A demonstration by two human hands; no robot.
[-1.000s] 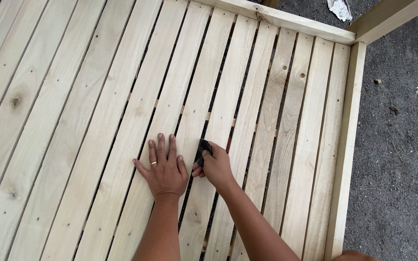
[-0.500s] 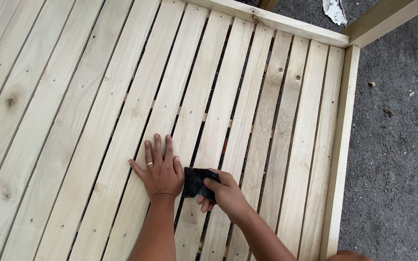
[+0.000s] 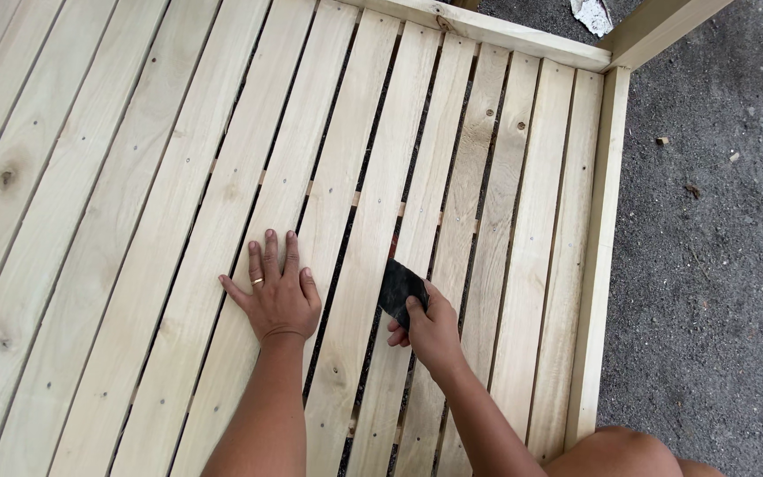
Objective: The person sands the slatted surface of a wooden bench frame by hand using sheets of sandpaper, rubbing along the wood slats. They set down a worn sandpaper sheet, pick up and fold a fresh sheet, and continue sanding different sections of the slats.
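**Two hands, one dark sheet, pale slats**

Head view: one left hand (image 3: 277, 299) lies flat, fingers spread, on the slatted frame (image 3: 178, 221) of smooth pale wood. One right hand (image 3: 432, 329) pinches a single dark, rough rectangular sanding sheet (image 3: 399, 288), pressed on a slat just right of the left hand.
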